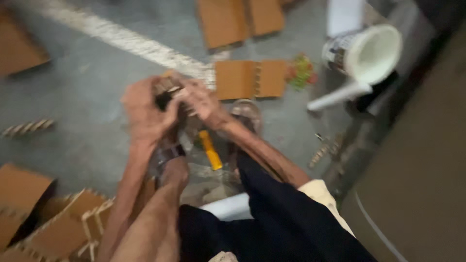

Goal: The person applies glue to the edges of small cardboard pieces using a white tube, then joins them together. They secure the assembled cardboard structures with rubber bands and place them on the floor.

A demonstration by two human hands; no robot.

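The view is blurred. My left hand (144,112) and my right hand (200,98) meet above a grey concrete floor (87,82), both closed around a small brown and dark piece (166,91). What the piece is cannot be made out. Below the hands, an orange-handled tool (211,150) lies on the floor between my feet. My foot in a dark-strapped sandal (166,154) is under the left hand.
Brown notched boards lie around: one pair (250,78) just beyond the hands, others at the top (239,19) and lower left (58,228). A tilted white bucket (369,51) and a colourful bundle (301,72) sit at the right, beside a dark wall.
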